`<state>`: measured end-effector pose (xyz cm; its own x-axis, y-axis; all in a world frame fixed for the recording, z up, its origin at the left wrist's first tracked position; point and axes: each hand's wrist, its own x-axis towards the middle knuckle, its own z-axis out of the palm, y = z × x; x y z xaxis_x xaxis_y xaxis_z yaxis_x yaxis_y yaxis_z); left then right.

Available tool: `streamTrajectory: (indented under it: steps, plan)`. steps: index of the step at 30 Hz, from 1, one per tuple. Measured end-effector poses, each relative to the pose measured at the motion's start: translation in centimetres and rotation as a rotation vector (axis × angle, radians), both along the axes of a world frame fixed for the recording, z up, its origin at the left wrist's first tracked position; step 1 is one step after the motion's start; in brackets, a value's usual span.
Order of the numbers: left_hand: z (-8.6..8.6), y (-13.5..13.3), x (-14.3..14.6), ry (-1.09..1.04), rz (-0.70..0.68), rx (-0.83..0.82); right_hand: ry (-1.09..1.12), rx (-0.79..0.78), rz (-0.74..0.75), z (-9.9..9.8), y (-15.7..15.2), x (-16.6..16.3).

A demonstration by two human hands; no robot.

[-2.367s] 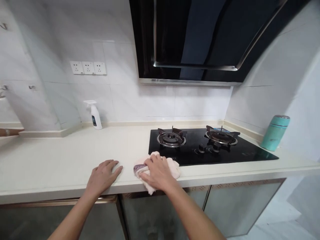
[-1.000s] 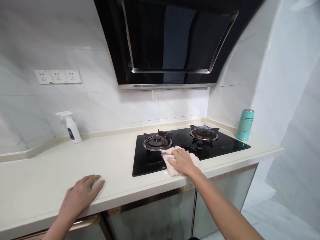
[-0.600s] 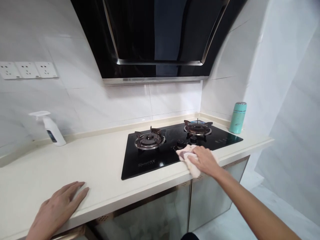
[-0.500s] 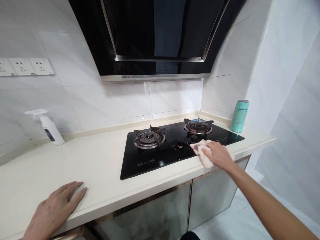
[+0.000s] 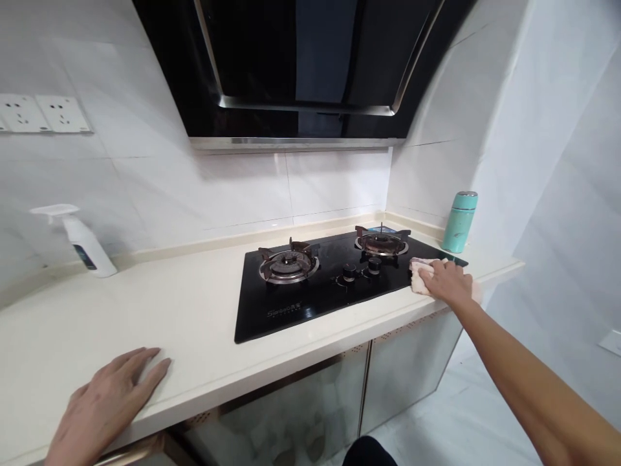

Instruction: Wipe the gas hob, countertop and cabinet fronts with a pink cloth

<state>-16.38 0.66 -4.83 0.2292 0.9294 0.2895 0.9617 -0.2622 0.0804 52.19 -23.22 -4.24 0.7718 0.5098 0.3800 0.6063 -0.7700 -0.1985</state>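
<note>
My right hand (image 5: 449, 281) presses a pale pink cloth (image 5: 420, 279) against the front right corner of the black gas stove (image 5: 320, 294). Its fingers bend over the cloth, part of which shows on both sides of the hand. The stove has two burners, a left burner (image 5: 290, 264) and a right burner (image 5: 381, 243), with two control knobs (image 5: 348, 273) between them. On the white countertop (image 5: 189, 310), left of the stove, my left hand (image 5: 109, 395) lies palm down near the front edge, fingers stretched out, holding nothing.
A teal thermos bottle (image 5: 459, 222) stands behind my right hand at the counter's right end. At the far left is a white spray bottle (image 5: 90, 246). The black range hood (image 5: 310, 77) overhangs the stove. Cabinet doors (image 5: 407, 362) are below the counter.
My right hand has slid the cloth rightward along the stove's front edge, from near the knobs to the right corner. My left hand stays in place. The view has shifted slightly.
</note>
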Motion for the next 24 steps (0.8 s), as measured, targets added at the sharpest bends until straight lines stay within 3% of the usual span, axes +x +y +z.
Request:
streamTrajectory:
  steps: [4,16,21,24]
  plan:
    - [0.8,-0.9,0.9,0.009,0.011,-0.058,-0.020,-0.021,0.169,0.4,0.9,-6.0]
    - [1.6,-2.3,1.7,-0.028,-0.014,-0.047,-0.034,0.111,0.880,1.2,7.1,-30.2]
    - [1.8,-2.5,1.9,-0.050,-0.004,-0.049,0.027,0.248,1.123,0.5,9.1,-36.8]
    - [1.8,-2.6,1.9,-0.047,-0.005,-0.046,-0.058,0.241,1.157,0.3,9.4,-38.9]
